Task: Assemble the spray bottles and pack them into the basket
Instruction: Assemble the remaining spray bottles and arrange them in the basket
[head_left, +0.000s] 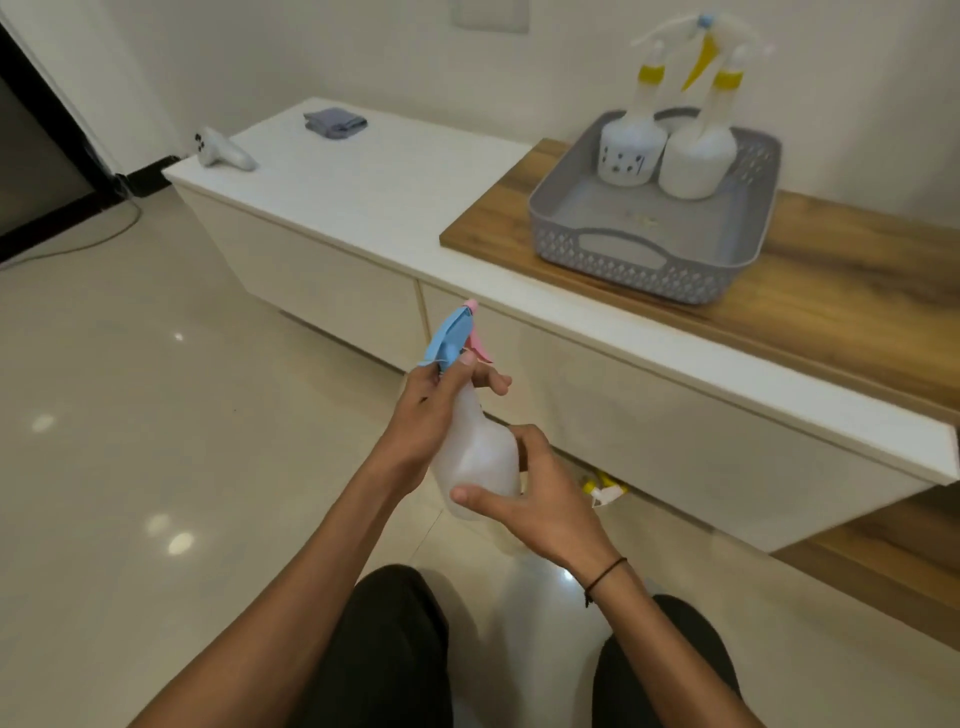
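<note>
Left fingers (470, 382) are curled round the neck of the translucent bottle (480, 460), thumb up against the blue-and-pink trigger head (454, 335); right fingers (524, 441) cup the base, thumb across the front. So both hands grip — left hand (423, 415) on the collar end, right hand (540, 506) on the body. The bottle is held mid-air above the person's lap, tilted with the head toward 11 o'clock.

Looks like the head is being screwed on. To do it well: hold the body still with the right, turn only the collar with the left, keep the head in line with the neck so the thread doesn't cross. Can't tell whether the collar is fully seated. Don't squeeze the soft body.

The basket (631, 265) sits at 1 o'clock on the surface (363, 187), on its wooden section (831, 291). Two yellow-collared bottles (688, 156) stand upright at its far end, touching — the near part of the floor is free, so the next one probably fits there.

Elsewhere: a white controller (221, 150) at the far-left corner of the surface, a folded grey-blue cloth (335, 123) near it. On the glossy tiled floor (130, 415) under the cabinet overhang at 3 o'clock lies a yellow-and-white spray head (602, 491). A cable (78, 244) runs along the floor at 10 o'clock.
</note>
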